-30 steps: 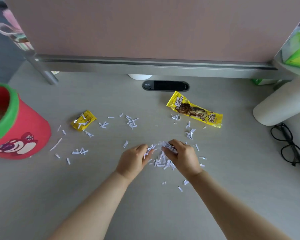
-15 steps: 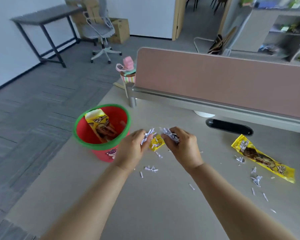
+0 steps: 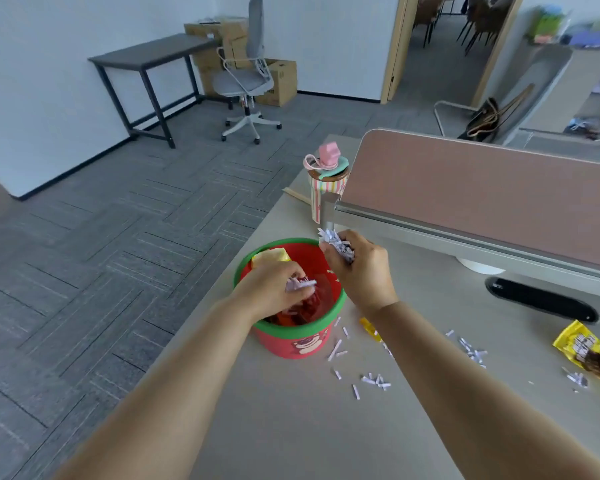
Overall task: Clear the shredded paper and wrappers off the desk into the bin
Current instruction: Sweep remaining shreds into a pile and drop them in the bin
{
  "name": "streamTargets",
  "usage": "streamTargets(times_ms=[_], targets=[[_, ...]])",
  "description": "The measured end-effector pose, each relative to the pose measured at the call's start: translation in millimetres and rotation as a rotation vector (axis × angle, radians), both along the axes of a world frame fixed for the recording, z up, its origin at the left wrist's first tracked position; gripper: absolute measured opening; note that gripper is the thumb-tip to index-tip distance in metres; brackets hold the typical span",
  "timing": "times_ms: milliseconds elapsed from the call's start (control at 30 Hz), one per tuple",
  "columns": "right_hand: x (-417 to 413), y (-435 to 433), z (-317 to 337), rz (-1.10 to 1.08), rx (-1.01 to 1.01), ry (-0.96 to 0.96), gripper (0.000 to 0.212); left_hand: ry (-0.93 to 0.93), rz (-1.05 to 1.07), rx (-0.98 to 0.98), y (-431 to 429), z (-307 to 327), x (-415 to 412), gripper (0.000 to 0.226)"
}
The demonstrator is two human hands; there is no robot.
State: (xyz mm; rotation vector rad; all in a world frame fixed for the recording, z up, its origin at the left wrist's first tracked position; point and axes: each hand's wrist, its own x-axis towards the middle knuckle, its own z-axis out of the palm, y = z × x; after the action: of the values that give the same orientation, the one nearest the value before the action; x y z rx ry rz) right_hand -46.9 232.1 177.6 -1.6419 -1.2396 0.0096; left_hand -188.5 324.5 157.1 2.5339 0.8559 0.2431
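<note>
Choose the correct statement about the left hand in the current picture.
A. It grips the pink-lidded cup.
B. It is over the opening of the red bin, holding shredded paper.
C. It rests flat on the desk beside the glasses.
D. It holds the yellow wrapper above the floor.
B: the left hand sits over the open mouth of the red bin, with white shredded paper showing between its fingers.
</note>
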Motion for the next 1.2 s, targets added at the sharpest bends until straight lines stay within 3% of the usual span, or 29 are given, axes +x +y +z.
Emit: streamTargets(times_ms=[100, 167, 300, 433, 567, 667, 800, 900, 1067, 1200], targets=[[-4.8, 9.4, -0.7, -0.005, 0.009, 0.021, 0.032, 0.122, -0.042, 0.095, 8.6, -3.2, -9.5, 0.067], [-9.0, 14.0, -1.5, -0.001, 0.014, 0.026, 0.028, 0.096, -0.046, 0.239, 11.8, -7.2, -17.9, 0.074], [-20.4, 23.2, -3.0, 0.013, -0.006, 0.034, 0.020, -0.212, 0.012, 0.341, 10.5, -16.8, -33.3, 0.057], [-28.9, 35.0, -10.9, 0.076, -0.128, -0.027, 0.023, -0.431, 0.154, 0.278, 8.9, -23.6, -42.3, 0.033], [-27.8, 39.3, -22.2, 0.193, -0.379, -0.170, 0.031, -0.504, 0.217, 0.159, 4.3, -30.5, -48.4, 0.037], [-27.9, 35.8, -24.4, 0.220, -0.599, -0.251, 0.051, -0.504, 0.265, 0.070, -2.2, -30.8, -49.8, 0.038], [-32.3, 29.7, -24.5, 0.243, -0.669, -0.285, 0.064, -0.415, 0.242, 0.120, -6.3, -29.2, -50.0, 0.036], [-35.8, 22.4, -24.4, 0.240, -0.618, -0.301, 0.057, -0.348, 0.221, 0.158, -8.9, -29.4, -51.6, 0.040], [-30.6, 6.7, -23.1, 0.259, -0.335, -0.286, 0.028, -0.313, 0.210, 0.214, -17.7, -29.1, -55.6, 0.037], [-17.5, -18.1, -24.4, 0.211, -0.192, -0.252, 0.020, -0.309, 0.207, 0.351, -30.9, -31.7, -47.8, 0.031]])
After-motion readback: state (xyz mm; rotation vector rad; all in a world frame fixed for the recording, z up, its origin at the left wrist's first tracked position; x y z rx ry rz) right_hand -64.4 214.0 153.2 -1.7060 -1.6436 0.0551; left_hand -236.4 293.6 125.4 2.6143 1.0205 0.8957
